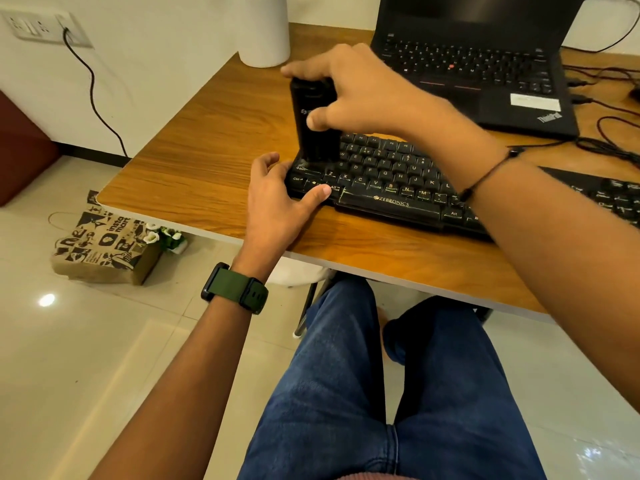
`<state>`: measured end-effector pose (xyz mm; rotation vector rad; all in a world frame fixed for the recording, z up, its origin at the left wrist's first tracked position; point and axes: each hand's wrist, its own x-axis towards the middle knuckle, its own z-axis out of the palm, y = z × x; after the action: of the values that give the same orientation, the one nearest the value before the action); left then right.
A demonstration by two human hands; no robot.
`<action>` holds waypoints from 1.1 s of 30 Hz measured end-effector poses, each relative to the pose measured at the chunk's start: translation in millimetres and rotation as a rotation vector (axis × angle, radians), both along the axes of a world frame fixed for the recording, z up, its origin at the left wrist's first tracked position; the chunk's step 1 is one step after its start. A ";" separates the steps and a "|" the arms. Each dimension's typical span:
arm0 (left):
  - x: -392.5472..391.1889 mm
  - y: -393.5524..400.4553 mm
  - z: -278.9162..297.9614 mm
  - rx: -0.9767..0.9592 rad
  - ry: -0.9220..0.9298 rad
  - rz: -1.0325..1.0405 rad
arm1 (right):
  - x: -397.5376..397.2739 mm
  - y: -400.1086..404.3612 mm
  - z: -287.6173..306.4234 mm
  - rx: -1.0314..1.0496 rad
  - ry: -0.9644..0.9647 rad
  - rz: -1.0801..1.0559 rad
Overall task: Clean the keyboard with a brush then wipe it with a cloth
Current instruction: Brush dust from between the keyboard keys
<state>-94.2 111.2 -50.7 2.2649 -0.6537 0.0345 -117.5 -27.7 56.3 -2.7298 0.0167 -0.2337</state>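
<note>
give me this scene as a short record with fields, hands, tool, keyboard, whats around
right hand: right hand grips the black brush from above
brush: upright, its lower end on the keys at the keyboard's left end
left hand: left hand holds the left edge of the keyboard, thumb on the bottom row
keyboard: black, lies on the wooden desk
behind: open black laptop, white pot
floor: printed paper bag
cloth: none in view

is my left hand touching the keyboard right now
Touching. The head view shows the left hand gripping the left end of the keyboard, its thumb lying on the bottom-row keys.
</note>
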 end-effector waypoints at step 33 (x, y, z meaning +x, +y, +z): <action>-7.1 0.4 -6.6 -0.064 -0.066 0.067 | -34.0 -14.9 4.2 0.266 -0.123 -0.069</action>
<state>-101.3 111.5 -57.2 2.2308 -0.6026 0.1617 -151.5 -42.6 60.5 -2.4483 0.1009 -0.3897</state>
